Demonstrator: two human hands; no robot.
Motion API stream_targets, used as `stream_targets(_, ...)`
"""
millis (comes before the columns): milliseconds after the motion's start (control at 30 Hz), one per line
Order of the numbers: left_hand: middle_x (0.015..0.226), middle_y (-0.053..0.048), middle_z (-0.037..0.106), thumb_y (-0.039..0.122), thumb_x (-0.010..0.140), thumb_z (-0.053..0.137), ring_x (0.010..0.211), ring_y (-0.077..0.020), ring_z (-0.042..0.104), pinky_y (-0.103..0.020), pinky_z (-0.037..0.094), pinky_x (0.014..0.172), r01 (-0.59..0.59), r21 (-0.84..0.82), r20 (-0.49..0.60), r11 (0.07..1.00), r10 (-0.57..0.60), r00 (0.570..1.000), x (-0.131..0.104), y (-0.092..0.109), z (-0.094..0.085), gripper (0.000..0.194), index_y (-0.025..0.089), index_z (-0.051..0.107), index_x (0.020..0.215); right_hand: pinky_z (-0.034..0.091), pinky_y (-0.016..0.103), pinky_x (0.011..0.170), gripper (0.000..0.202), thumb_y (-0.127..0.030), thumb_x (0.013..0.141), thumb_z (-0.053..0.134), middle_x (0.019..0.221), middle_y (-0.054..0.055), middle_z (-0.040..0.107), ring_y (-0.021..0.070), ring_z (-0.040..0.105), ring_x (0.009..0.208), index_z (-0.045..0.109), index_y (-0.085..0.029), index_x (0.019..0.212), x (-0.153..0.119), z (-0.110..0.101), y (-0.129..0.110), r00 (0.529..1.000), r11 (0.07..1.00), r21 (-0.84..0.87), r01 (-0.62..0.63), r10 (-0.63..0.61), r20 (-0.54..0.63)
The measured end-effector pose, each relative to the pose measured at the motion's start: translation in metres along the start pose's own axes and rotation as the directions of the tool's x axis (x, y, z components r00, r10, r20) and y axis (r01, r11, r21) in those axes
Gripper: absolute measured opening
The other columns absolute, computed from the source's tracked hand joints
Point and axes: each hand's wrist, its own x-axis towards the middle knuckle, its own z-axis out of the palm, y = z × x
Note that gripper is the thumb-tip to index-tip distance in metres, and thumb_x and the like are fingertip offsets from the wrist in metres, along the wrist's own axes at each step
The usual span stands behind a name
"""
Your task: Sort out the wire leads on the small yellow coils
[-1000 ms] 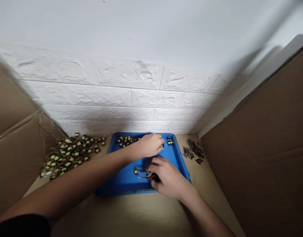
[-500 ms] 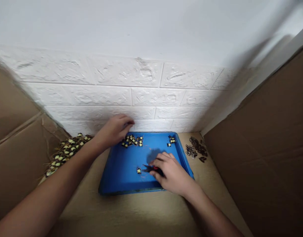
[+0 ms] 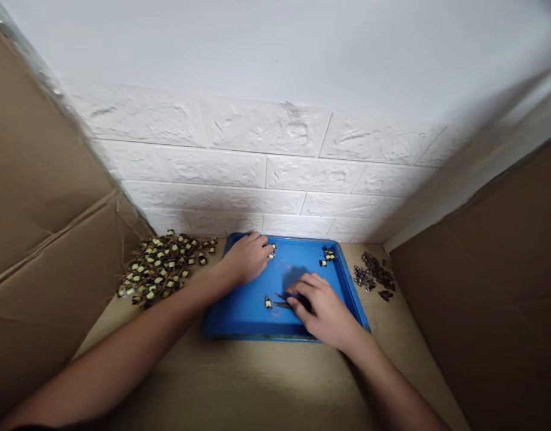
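My right hand [image 3: 322,311] is closed around small dark-jawed cutters [image 3: 283,301], low over the right half of the blue tray [image 3: 239,329]. Their parted tips point left at a single small coil [image 3: 268,303], black with a yellow band, lying on the tray floor. My left hand [image 3: 252,257] reaches over the tray's back left corner, its fingers bent down and together. They cover most of a cluster of similar coils [image 3: 272,251], of which only the right edge shows. Whatever is under those fingertips is hidden.
A large heap of yellow-banded coils [image 3: 158,263] with thin wire ends lies left of the tray. Several coils [image 3: 328,255] sit in its back right corner. Small dark and shiny pieces [image 3: 373,273] lie to the right. Cardboard panels [image 3: 490,269] flank the table; a white brick-patterned wall [image 3: 293,173] stands behind.
My left hand has come down from above the tray's back edge onto the coil cluster. My right hand keeps the cutters beside the single coil. The whole view has shifted somewhat.
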Motion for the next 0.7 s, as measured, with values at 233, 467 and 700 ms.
stream_targets(233, 0.098, -0.012, 0.062, 0.023, 0.096, 0.051, 0.096, -0.0256, 0.054, -0.038, 0.045, 0.086, -0.001, 0.003, -0.032, 1.0, 0.001, 0.999, -0.019, -0.002, -0.018, 0.02, 0.015, 0.069, 0.096, 0.043, 0.043, 0.092, 0.027, -0.028, 0.086, 0.072, 0.111, 0.007, 0.067, 0.0269, 0.056, 0.103, 0.069, -0.023, 0.113, -0.001, -0.001, -0.002, 1.0, 1.0, 0.007, -0.008, 0.008, 0.03)
stream_targets(467, 0.122, -0.014, 0.061, 0.016, 0.091, 0.056, 0.113, -0.031, 0.049, -0.046, 0.043, 0.096, 0.054, -0.035, -0.044, 0.998, -0.055, 0.997, -0.039, 0.011, -0.027, 0.019, 0.017, 0.067, 0.106, 0.046, 0.04, 0.092, 0.026, -0.013, 0.088, 0.063, 0.11, 0.009, 0.065, 0.0252, 0.06, 0.103, 0.067, -0.02, 0.113, 0.0, 0.001, 0.009, 0.998, 0.997, 0.036, -0.065, 0.065, 0.014)
stream_targets(700, 0.123, -0.007, 0.064, 0.022, 0.087, 0.069, 0.119, -0.0283, 0.05, -0.047, 0.039, 0.105, -0.203, -0.331, 0.065, 0.922, 0.237, 0.969, -0.049, 0.034, -0.028, 0.014, 0.026, 0.071, 0.1, 0.047, 0.04, 0.089, 0.018, -0.019, 0.091, 0.062, 0.104, 0.009, 0.063, 0.0253, 0.06, 0.098, 0.068, -0.021, 0.108, -0.001, -0.003, 0.002, 0.989, 0.993, 0.09, -0.072, 0.083, -0.123)
